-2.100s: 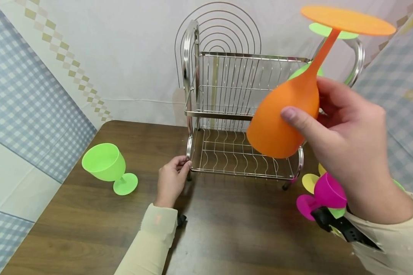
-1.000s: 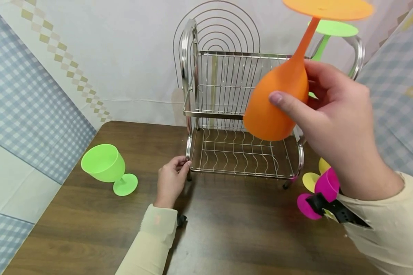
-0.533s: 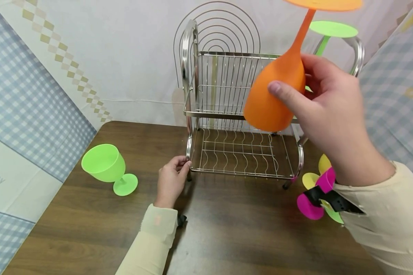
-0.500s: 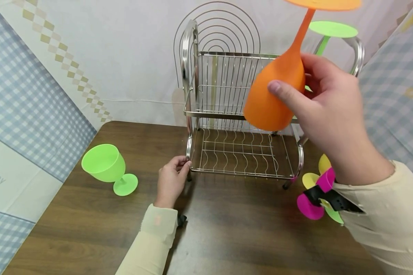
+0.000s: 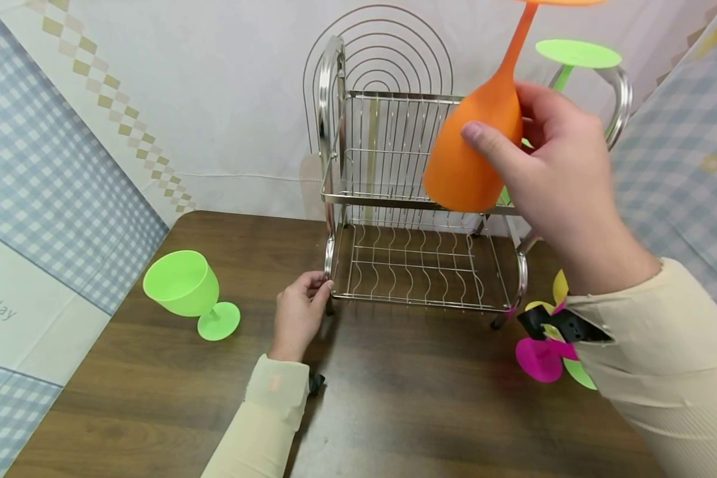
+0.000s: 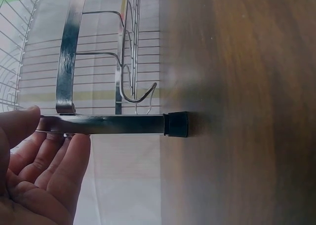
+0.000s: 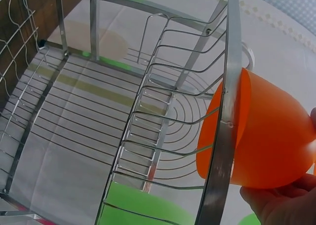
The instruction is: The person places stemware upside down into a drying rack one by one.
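Observation:
My right hand [image 5: 564, 169] grips an orange plastic goblet [image 5: 475, 149] by its bowl, upside down with the foot up and partly out of the head view. In the right wrist view the bowl's rim overlaps the front bar of the upper shelf of a metal dish rack [image 7: 228, 111]. With thumb and fingers, my left hand [image 5: 299, 312] pinches the rack's left front leg [image 6: 108, 124] low down. A green goblet [image 5: 576, 53] stands upside down on the upper shelf at the right, mostly hidden behind my right hand.
Another green goblet [image 5: 182, 285] stands upright on the wooden table [image 5: 394, 392] at the left. Under my right forearm, a magenta goblet [image 5: 539, 360] and yellow and green pieces lie on the table, partly hidden. The rack's lower shelf [image 5: 418, 269] shows wavy wires.
My right hand has moved left and upward with the orange goblet, from the right side toward the middle of the upper shelf. The left hand has stayed on the rack leg.

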A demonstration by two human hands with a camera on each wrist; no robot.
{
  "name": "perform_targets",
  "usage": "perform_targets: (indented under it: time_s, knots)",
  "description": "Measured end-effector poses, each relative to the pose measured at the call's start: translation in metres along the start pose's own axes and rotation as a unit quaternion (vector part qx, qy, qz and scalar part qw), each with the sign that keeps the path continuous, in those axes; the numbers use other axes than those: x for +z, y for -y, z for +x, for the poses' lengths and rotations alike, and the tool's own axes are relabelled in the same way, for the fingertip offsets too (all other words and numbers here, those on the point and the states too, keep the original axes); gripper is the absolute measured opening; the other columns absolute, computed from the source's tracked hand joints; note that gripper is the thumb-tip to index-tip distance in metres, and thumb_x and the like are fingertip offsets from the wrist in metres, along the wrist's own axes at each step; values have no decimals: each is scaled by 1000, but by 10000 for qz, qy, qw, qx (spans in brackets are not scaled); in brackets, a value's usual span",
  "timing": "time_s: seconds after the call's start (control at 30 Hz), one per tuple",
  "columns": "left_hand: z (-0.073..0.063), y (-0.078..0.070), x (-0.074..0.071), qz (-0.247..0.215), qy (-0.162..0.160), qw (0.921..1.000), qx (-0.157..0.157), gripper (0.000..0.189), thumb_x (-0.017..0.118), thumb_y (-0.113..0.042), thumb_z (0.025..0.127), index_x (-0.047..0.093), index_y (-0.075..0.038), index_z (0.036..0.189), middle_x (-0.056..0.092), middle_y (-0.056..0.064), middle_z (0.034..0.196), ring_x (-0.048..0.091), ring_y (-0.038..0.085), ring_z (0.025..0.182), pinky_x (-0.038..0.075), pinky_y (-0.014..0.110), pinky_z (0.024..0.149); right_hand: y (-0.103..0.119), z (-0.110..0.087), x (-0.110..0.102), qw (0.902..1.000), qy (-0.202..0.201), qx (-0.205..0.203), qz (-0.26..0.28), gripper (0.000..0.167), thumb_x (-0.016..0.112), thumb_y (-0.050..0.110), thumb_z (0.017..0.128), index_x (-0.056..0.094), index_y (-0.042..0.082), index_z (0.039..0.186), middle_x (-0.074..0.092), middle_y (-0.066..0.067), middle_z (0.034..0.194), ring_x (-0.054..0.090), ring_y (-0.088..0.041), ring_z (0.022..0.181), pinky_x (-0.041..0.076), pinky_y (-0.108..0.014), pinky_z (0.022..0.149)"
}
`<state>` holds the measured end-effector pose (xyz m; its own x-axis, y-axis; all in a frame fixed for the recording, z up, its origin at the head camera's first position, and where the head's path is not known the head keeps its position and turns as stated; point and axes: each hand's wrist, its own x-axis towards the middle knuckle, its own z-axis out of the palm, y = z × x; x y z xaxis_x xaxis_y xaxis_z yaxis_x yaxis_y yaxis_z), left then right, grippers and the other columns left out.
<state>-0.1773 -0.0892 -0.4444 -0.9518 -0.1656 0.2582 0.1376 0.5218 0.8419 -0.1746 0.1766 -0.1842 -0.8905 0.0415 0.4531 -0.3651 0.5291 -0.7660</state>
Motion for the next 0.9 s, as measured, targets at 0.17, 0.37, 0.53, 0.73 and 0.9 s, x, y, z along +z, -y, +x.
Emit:
perform_targets:
  time_s: [0.17, 0.37, 0.53, 0.73, 0.9]
  knots:
    - [-1, 0, -1, 6, 31, 10000, -44, 17, 71, -17, 95, 72, -3, 105, 74, 10, 96, 73, 24, 88, 60, 40, 77, -2, 7, 4, 9999, 33, 111, -7, 55, 73, 31, 93, 56, 12, 142, 64, -9, 127, 65, -16, 109, 53, -27, 96]
    - [-1, 0, -1, -8, 51, 10000, -44, 18, 71, -17, 95, 72, -3, 106, 74, 9, 97, 73, 23, 89, 60, 39, 77, -4, 12, 6, 9996, 30, 266, 43, 57, 73, 34, 92, 56, 12, 142, 63, -7, 125, 63, -14, 103, 54, -25, 94]
    - [0, 1, 0, -67, 45, 10000, 33, 17, 71, -16, 95, 72, -2, 106, 74, 10, 96, 74, 24, 89, 60, 39, 78, -7, 17, 7, 9993, 4, 372, 49, 58, 73, 35, 92, 55, 12, 142, 62, -7, 129, 63, -15, 107, 53, -26, 96]
    - [-1, 3, 1, -80, 62, 9999, 14, 18, 71, -17, 95, 72, -3, 106, 74, 10, 97, 74, 23, 89, 60, 38, 78, -12, 23, 13, 9983, 58, 562, -143, 61, 69, 36, 95, 48, 11, 146, 57, -7, 138, 58, -18, 120, 50, -31, 101]
    - [0, 2, 0, -82, 52, 10000, -7, 18, 71, -17, 95, 72, -3, 107, 75, 10, 98, 74, 23, 88, 60, 38, 77, -14, 31, 16, 9971, 120, 672, -324, 63, 64, 37, 97, 42, 13, 151, 53, -8, 143, 56, -19, 123, 49, -33, 104]
